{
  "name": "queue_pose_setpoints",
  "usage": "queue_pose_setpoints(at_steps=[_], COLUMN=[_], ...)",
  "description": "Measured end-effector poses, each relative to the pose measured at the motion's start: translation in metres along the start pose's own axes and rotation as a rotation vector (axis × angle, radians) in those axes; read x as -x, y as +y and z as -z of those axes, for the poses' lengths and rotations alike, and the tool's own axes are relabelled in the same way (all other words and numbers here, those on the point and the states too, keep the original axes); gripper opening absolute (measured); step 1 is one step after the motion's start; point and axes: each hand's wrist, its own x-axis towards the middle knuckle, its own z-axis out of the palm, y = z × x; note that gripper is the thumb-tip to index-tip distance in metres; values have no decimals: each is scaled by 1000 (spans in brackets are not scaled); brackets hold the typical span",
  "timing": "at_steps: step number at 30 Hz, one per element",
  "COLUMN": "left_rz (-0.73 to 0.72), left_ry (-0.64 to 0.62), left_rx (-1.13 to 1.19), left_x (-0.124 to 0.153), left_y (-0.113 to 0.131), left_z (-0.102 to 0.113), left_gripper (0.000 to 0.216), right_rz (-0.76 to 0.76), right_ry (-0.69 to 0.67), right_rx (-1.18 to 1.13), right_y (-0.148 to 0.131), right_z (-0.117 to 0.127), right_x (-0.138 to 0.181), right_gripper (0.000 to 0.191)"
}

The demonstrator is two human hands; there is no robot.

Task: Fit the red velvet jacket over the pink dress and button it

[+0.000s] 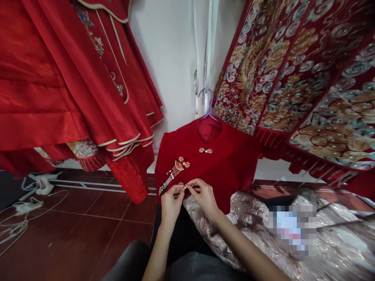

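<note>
A dark red garment [231,160] hangs on a purple hanger [208,102] in front of me. It has a pearl frog button [205,150] near the collar and a second one with a tassel [179,166] lower left. My left hand [170,203] and my right hand [204,197] meet at a third button [184,185] on the garment's front edge. Both pinch it with their fingertips closed.
Red embroidered robes [88,78] hang at the left. Heavily embroidered red and gold panels [307,70] hang at the right. A shiny pinkish fabric [252,226] lies below the garment. White cables [26,207] trail on the dark red tiled floor [88,226].
</note>
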Motion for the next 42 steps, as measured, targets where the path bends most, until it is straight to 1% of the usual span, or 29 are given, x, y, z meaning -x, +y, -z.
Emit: queue_pose_setpoints(at_steps=[2, 3, 4, 7, 8, 9, 10, 11, 14, 16, 18, 20, 25, 28, 32, 37, 39, 42], left_rz=[-28, -41, -54, -88, -93, -96, -100, -109, -147, -156, -168, -192, -257, -268, -293, -260, -280, -300], left_ry=[9, 48, 108, 313, 351, 363, 344, 293, 66, -2, -6, -8, -10, -10, -15, 7, -11, -7], left_rx=[-36, -58, -81, -110, -106, -102, -104, -114, -177, -211, -221, -214, -232, -241, -211, -184, -211, -278], left_x=[0, -1, -1, -3, -3, -3, -3, -2, 1, 3, 4, 3, -1, -2, 0, -1, -2, -3], left_y=[1, 1, 1, 5, 7, 9, 11, 13, 14, 12, 8, 3, -4, -4, -5, -10, -11, -10], left_z=[4, 7, 11, 24, 27, 29, 30, 30, 21, 12, 5, 1, 3, 4, 0, -2, 0, 3], left_gripper=[19, 21, 23, 23, 21, 20, 18, 17, 14, 15, 17, 16, 14, 13, 14, 16, 18, 14], right_rz=[-28, -44, -56, -75, -85, -102, -127, -156, -199, -176, -142, -139, -184, -185, -177, -174, -165, -166], right_ry=[-70, -86, -79, 22, 38, 33, 4, -51, -234, -261, -233, -222, -186, -159, -125, -133, -137, -134], right_rx=[21, 35, 48, 36, 19, 8, 8, 20, 118, 196, 225, 197, 110, 81, 47, 42, 37, 36], right_y=[-5, -9, -14, -28, -32, -36, -38, -38, -30, -21, -13, -8, -4, -2, 2, 8, 9, 8], right_z=[11, 18, 25, 48, 54, 59, 62, 63, 58, 50, 41, 33, 22, 19, 16, 16, 16, 17], right_x=[-5, -9, -12, -20, -21, -21, -21, -20, -15, -13, -13, -13, -12, -11, -10, -12, -12, -12], right_gripper=[12, 13, 14, 20, 22, 24, 25, 24, 17, 11, 12, 14, 16, 15, 13, 15, 17, 18])
